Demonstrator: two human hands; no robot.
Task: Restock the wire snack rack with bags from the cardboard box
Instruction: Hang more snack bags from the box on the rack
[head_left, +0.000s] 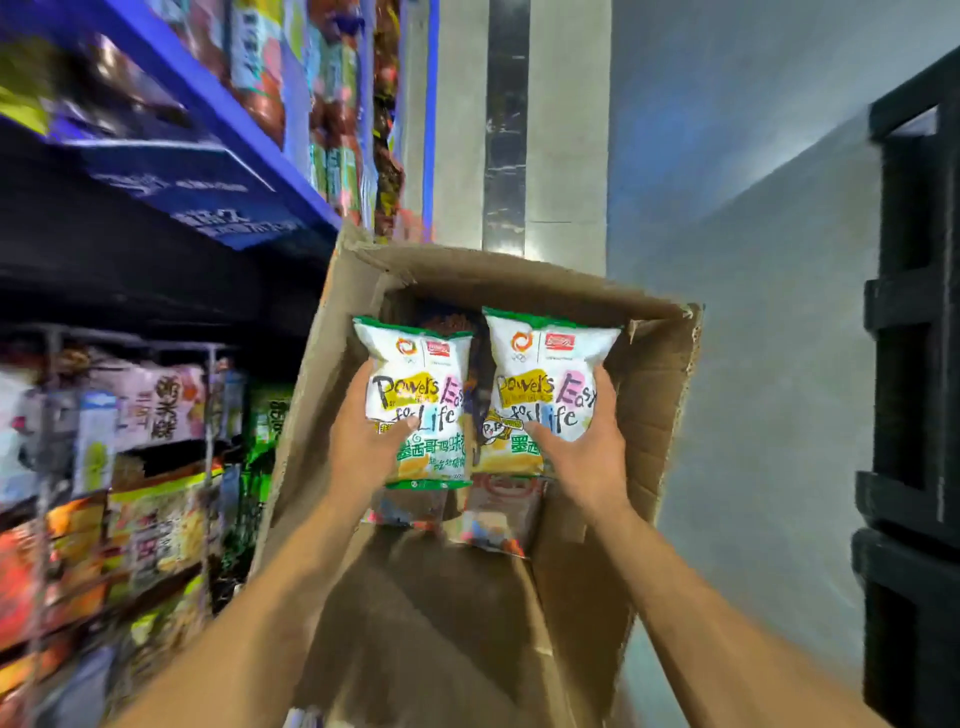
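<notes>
An open cardboard box (660, 415) stands in front of me on the floor. My left hand (363, 441) grips a white and green snack bag (421, 374) by its lower left side. My right hand (592, 447) grips a second, matching snack bag (545, 364) by its lower right side. Both bags are upright, side by side, above the box's inside. Further bags (493, 519) lie lower in the box, partly hidden. The wire snack rack (208, 415) stands at the left, filled with colourful bags.
Blue shelves (218, 88) with packaged goods hang above the rack at the upper left. A grey wall (753, 312) lies to the right. Stacked black crates (914, 364) stand at the right edge.
</notes>
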